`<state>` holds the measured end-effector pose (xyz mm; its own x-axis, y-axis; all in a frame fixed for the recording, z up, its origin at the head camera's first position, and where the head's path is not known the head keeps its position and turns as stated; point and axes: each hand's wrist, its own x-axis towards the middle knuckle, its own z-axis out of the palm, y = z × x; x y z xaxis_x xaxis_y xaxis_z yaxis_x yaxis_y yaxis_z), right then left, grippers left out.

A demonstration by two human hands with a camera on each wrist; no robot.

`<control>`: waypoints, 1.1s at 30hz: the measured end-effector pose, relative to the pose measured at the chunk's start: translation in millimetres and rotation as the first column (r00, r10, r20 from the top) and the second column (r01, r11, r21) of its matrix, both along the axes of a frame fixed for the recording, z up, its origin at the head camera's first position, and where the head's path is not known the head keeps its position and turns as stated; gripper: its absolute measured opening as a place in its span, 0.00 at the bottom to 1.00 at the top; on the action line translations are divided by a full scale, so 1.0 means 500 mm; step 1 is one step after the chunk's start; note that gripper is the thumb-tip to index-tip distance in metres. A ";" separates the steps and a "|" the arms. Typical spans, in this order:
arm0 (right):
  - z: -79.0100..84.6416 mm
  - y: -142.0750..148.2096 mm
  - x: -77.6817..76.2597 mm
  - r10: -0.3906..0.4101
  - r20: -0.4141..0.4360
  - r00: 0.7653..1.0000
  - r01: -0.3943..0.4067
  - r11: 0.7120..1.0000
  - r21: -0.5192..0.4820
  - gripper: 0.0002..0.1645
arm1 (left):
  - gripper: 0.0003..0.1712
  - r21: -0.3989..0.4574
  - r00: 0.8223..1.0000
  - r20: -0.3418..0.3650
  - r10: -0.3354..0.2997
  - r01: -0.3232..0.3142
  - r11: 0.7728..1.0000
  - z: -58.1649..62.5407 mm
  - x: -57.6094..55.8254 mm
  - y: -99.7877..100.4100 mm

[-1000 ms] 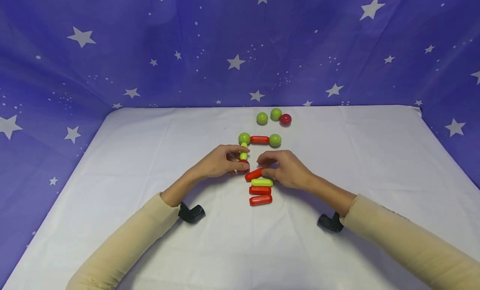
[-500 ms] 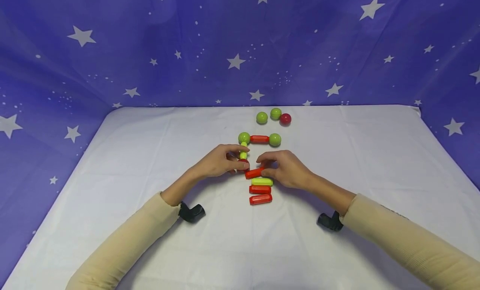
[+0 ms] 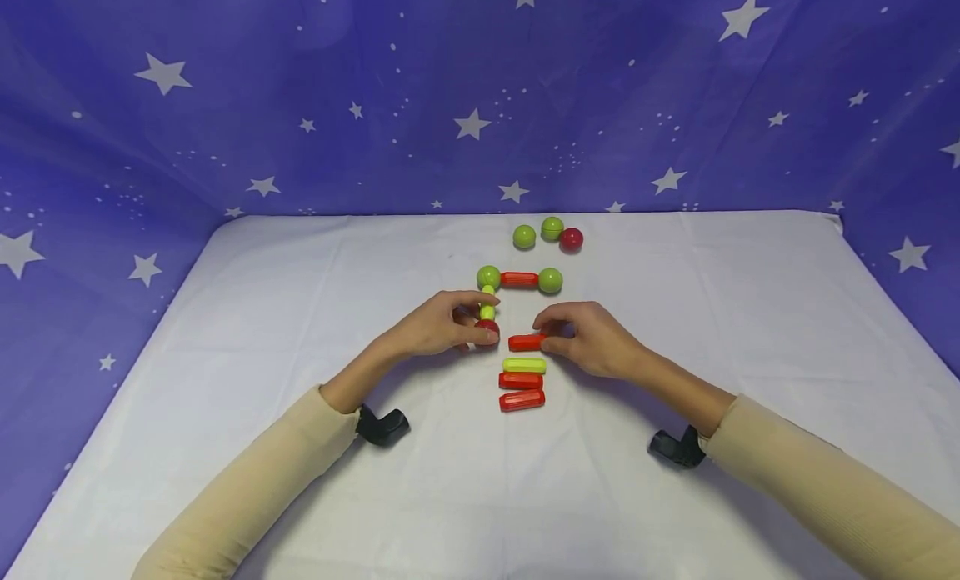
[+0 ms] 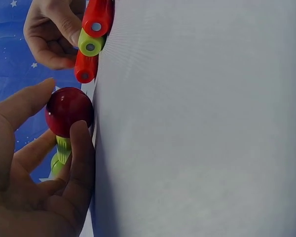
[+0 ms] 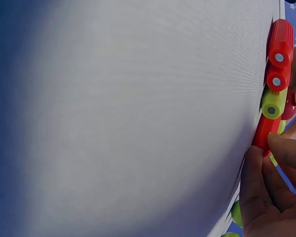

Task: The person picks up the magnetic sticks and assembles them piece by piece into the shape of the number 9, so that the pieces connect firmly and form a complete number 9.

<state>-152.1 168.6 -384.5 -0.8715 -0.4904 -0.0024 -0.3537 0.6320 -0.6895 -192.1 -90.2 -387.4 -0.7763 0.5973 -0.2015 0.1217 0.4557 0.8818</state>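
Observation:
In the head view my left hand (image 3: 442, 323) holds a glossy red ball (image 4: 69, 111) between thumb and fingers. From that ball a yellow-green rod (image 3: 487, 312) runs back to a green ball (image 3: 489, 277). A red rod (image 3: 519, 279) joins this to a second green ball (image 3: 551, 280) on the right. My right hand (image 3: 592, 340) pinches the right end of another red rod (image 3: 525, 342), whose free end points at the red ball across a small gap. Nearer lie a yellow-green rod (image 3: 524, 365) and two red rods (image 3: 521, 381), with round metallic ends visible in the wrist views.
At the back of the white-covered table (image 3: 315, 255) lie two loose green balls (image 3: 524, 236) and a red ball (image 3: 572, 240). A star-patterned blue cloth (image 3: 420, 80) stands behind. Black wrist attachments (image 3: 384, 427) hang under both sleeves.
My right hand has drawn its red rod rightward, away from the red ball, and the rod now lies straighter instead of slanting. My left hand stays on the ball.

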 end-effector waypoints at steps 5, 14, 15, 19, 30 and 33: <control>0.000 -0.002 0.001 0.028 -0.025 0.999 -0.028 1.000 0.003 0.18 | 0.32 -0.009 1.000 0.002 -0.007 0.007 1.000 0.000 0.000 0.000; -0.001 -0.006 0.001 0.023 -0.056 0.998 -0.021 0.999 0.035 0.15 | 0.32 -0.001 1.000 -0.008 -0.008 0.008 1.000 -0.001 0.000 0.000; -0.001 -0.006 0.000 0.015 -0.064 0.998 -0.013 0.999 0.030 0.14 | 0.32 0.000 1.000 -0.007 -0.005 0.005 1.000 -0.001 0.000 0.000; 0.004 -0.009 -0.002 -0.001 -0.082 0.997 0.002 1.000 0.010 0.14 | 0.32 -0.002 1.000 -0.009 0.009 -0.009 1.000 -0.001 -0.001 -0.002; 0.011 -0.025 -0.004 0.013 -0.054 0.998 -0.012 1.000 0.011 0.14 | 0.32 0.008 1.000 0.005 0.020 -0.020 1.000 -0.005 -0.001 0.000; 0.012 -0.028 -0.004 0.008 -0.039 0.999 -0.007 1.000 0.029 0.14 | 0.32 0.011 1.000 0.006 0.016 -0.016 1.000 -0.006 -0.001 0.001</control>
